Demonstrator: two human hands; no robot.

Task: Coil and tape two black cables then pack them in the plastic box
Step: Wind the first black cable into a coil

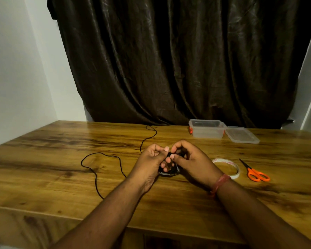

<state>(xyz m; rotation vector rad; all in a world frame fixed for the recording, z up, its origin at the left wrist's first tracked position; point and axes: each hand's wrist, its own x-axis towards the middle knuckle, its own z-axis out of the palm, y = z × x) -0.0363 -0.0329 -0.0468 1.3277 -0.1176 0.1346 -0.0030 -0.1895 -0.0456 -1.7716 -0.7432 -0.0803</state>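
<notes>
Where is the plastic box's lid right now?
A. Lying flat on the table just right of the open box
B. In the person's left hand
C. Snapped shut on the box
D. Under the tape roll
A: the clear lid lies flat on the table beside the open plastic box, on its right, while both hands work the cable coil nearer the camera.

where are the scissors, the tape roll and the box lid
scissors (255, 172): head view, on the orange handles where they meet the blades
tape roll (234, 174): head view, on the white near rim
box lid (241, 134): head view, on its flat clear middle
</notes>
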